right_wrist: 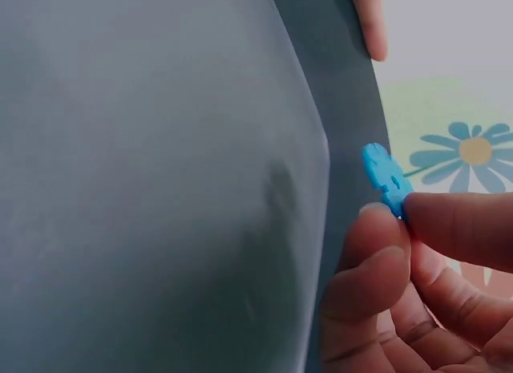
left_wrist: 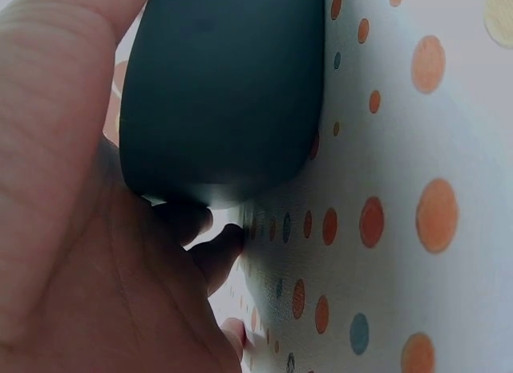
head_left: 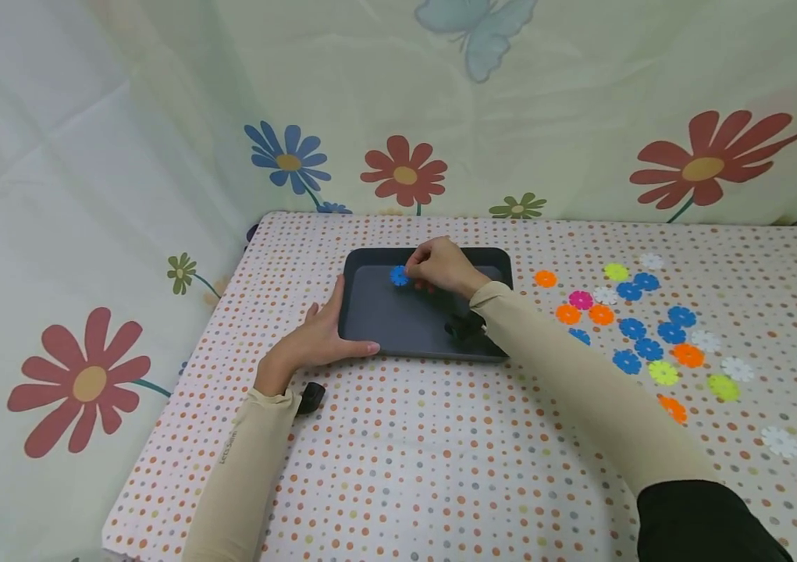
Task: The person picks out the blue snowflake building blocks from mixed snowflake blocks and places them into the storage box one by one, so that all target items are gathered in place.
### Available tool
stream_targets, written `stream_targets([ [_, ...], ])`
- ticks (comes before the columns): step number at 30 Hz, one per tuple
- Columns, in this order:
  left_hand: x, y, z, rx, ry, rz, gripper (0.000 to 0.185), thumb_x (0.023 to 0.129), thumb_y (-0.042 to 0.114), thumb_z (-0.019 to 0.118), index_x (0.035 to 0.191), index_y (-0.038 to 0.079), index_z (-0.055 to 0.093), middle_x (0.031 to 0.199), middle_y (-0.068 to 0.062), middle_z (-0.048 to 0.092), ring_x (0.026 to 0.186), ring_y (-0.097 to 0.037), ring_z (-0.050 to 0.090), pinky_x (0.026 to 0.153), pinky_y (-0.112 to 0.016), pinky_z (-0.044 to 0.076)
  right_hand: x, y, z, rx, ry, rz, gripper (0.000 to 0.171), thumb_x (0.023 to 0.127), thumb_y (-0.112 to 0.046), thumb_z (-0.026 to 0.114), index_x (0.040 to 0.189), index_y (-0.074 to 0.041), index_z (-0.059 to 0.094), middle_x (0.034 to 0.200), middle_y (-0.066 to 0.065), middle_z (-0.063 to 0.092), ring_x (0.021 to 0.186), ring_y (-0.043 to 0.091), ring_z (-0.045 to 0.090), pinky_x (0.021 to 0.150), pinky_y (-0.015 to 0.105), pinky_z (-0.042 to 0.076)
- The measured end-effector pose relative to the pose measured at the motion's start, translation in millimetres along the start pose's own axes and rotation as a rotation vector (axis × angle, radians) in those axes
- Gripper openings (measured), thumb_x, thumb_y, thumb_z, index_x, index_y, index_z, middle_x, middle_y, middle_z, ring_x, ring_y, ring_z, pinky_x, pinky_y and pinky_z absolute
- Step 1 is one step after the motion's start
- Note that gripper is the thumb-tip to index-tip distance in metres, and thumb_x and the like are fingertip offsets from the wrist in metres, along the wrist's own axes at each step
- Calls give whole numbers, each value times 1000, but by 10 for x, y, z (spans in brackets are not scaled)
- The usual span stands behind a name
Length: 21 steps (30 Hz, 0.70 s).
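My right hand (head_left: 446,267) is over the far part of a dark grey rectangular tray (head_left: 384,324). Between thumb and fingertips it pinches the edge of a blue flower-shaped plastic disc (head_left: 399,275); in the right wrist view the notched disc (right_wrist: 383,176) is seen nearly edge-on above the tray's bottom. At the tray's near left corner is my left hand (head_left: 317,337), its fingers stretched along the left side and its thumb along the front rim. The left wrist view shows the tray's outer wall (left_wrist: 224,92) close against this hand.
Right of the tray, flower-shaped discs lie scattered on the dotted tablecloth (head_left: 398,468), among them an orange disc (head_left: 546,279), a pink disc (head_left: 581,300), a yellow disc (head_left: 724,387) and a white disc (head_left: 780,442). A flower-printed curtain (head_left: 567,101) hangs behind the table.
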State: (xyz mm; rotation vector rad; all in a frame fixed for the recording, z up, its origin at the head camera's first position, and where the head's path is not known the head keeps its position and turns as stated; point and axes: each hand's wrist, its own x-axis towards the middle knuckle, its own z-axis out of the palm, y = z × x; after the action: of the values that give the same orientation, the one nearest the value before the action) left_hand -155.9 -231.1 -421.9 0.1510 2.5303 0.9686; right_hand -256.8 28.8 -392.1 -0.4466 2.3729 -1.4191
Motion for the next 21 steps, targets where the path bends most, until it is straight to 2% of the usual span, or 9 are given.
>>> stream_targets([
  [10,14,-25,0,5,1,0,143,81,75,80,168,31,-25,179,-3,-2,158,-51,-16,122,-73,12,184,-48,211,20,23,20,11,102,-2,69,98,6,76,70,9,67,55,15,57,61,31,51],
  [16,15,-8,-5,-11,-1,14,141,82,73,80,168,32,-24,179,-3,-3,159,-48,-16,123,-71,12,270,-81,319,35,28,60,11,101,-1,69,98,7,77,68,9,68,55,16,59,60,31,51],
  [21,17,-18,-1,-6,4,11,140,82,71,81,168,33,-23,179,-2,-3,159,-48,-14,123,-71,12,359,-94,408,1,33,60,11,100,-2,70,97,6,78,70,9,69,57,16,60,58,30,50],
])
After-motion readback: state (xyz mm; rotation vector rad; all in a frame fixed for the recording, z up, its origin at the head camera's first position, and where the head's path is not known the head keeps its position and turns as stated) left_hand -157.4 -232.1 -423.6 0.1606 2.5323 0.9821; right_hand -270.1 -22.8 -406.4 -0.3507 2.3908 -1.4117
